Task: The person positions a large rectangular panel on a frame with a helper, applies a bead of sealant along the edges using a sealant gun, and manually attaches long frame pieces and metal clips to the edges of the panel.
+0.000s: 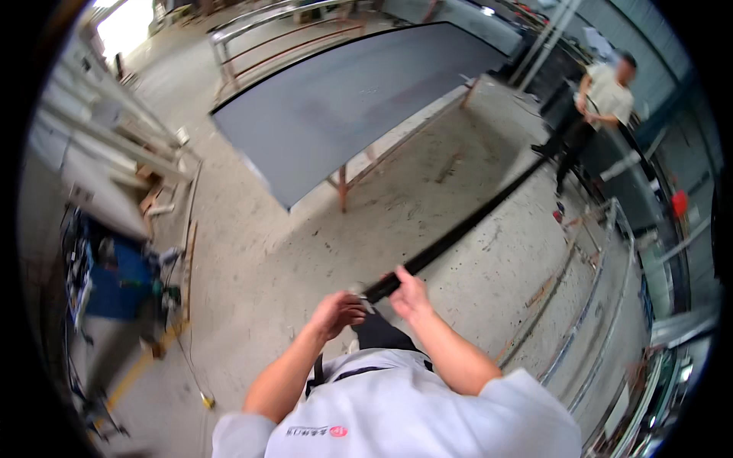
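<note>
A long, narrow black bar [466, 225] runs from my hands up and right toward another person's legs. Near its close end, my right hand [410, 296] is closed around it. My left hand [338, 314] has curled fingers just left of that end. By those fingertips shows a small pale, shiny piece [365, 298], too blurred to name. Whether my left hand also touches the bar is hidden.
A large grey panel [343, 107] with dark edges lies on a stand ahead. At right stands a person [607, 95] in a light shirt, hands together. Metal rails [592, 313] line the right side. A blue bin [118, 278] and a cable are at left.
</note>
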`<control>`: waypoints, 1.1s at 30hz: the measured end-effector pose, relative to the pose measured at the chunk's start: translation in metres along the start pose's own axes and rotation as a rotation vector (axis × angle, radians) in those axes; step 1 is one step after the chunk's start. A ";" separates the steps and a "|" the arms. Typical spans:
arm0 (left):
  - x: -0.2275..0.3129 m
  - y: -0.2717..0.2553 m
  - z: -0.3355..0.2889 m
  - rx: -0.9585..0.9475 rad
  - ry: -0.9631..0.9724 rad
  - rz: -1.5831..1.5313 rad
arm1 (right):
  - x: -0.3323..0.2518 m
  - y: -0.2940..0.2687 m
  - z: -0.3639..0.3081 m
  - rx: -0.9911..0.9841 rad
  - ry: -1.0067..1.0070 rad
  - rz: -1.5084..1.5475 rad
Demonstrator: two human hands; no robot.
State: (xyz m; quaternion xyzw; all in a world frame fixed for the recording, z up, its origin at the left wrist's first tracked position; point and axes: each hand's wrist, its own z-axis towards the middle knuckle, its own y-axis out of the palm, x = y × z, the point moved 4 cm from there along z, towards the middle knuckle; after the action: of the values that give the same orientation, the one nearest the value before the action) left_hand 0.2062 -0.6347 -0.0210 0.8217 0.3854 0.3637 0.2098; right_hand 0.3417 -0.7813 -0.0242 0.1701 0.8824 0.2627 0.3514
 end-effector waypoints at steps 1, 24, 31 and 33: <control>0.028 -0.005 -0.003 0.016 0.079 -0.056 | 0.006 0.030 0.016 -0.024 0.021 -0.014; 0.309 -0.223 0.087 0.519 0.315 0.195 | 0.143 0.306 0.258 0.080 0.273 -0.680; 0.304 -0.245 0.099 0.488 0.247 0.044 | 0.128 0.292 0.264 -0.040 0.385 -0.926; 0.298 -0.249 0.105 0.554 0.225 0.018 | 0.130 0.274 0.274 -0.040 0.342 -0.841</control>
State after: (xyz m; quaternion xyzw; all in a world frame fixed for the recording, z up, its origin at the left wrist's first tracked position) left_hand 0.2966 -0.2539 -0.1150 0.8055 0.4835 0.3354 -0.0700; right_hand 0.4774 -0.4036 -0.1022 -0.2557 0.9149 0.1382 0.2800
